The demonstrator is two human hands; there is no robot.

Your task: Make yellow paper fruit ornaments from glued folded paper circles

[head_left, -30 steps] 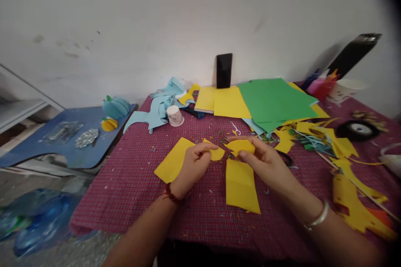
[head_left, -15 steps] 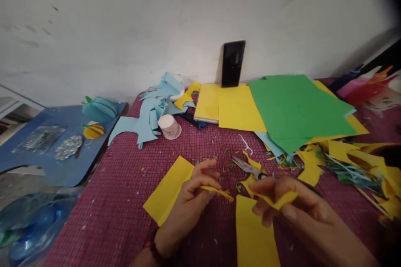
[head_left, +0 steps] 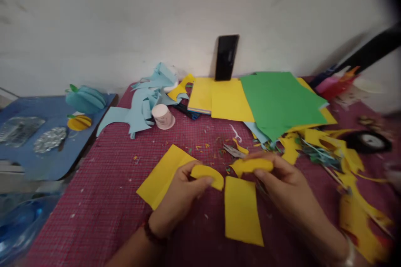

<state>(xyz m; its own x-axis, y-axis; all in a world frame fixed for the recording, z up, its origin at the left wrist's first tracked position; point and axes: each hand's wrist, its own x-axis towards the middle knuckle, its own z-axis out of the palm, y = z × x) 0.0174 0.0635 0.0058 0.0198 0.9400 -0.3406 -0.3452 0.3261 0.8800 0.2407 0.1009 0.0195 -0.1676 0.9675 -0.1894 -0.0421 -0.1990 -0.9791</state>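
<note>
My left hand (head_left: 183, 185) pinches a curved yellow paper piece (head_left: 208, 175) between thumb and fingers, its rounded side facing up. In my right hand (head_left: 278, 179) is another yellow paper piece (head_left: 257, 165), held by its right end. The two pieces are apart, both above the table. Below them lies a yellow paper rectangle (head_left: 242, 212). A folded yellow sheet (head_left: 164, 175) rests partly behind my left hand. Just past my right hand, pliers (head_left: 234, 151) lie on the cloth, their handles mostly hidden.
A paper cup (head_left: 163, 117) stands upside down beside light blue paper scraps (head_left: 139, 106). A phone (head_left: 226, 57) leans on the wall behind yellow sheets and green paper (head_left: 278, 100). Yellow scraps (head_left: 349, 158) and a tape roll (head_left: 369, 141) lie right. Paper fruits sit on a blue board (head_left: 28, 108).
Both hands have turned, so the yellow pieces now show their broad faces instead of their edges. My right hand has moved up and left. The camera view has shifted slightly.
</note>
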